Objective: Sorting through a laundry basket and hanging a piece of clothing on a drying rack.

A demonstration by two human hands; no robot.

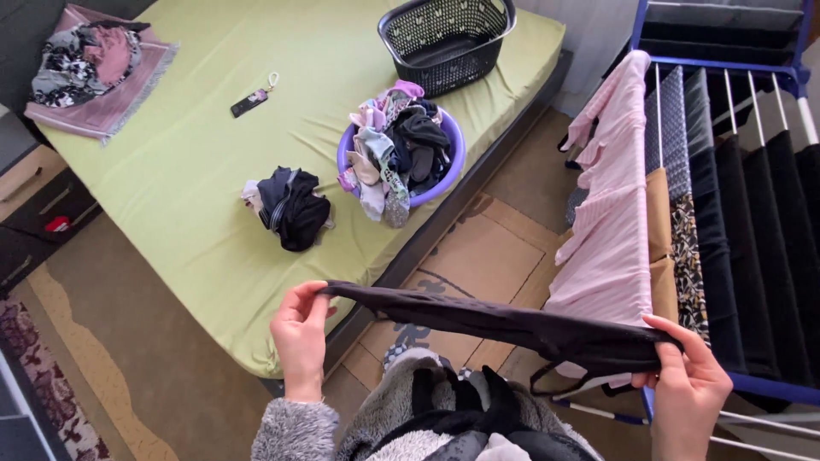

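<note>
**Kid:** Fuzzy grey sleeve (295,431) is closest, w/ more dark clothes (461,418) bunched up vs. the person's chest. What's the left hand (299,341) doing?

**Pal:** Fingers pinched tight on one end of a dark cloth (478,323). Right hand (688,384) pinches the other end, thumb on top. Cloth is stretched flat btw both hands, up in the air, over the floor by the bed edge.

**Kid:** And next to the right hand?

**Pal:** Blue drying rack (769,388) w/ a pink top (611,222) & black things hung on it.

**Kid:** Farther back?

**Pal:** Green bed (196,154). Small dark pile (290,207) on it, then a purple tub (401,154) full of clothes, a key tag (252,101), a black basket (448,38), & a pink folded stack (94,68) at the far corner.
</note>
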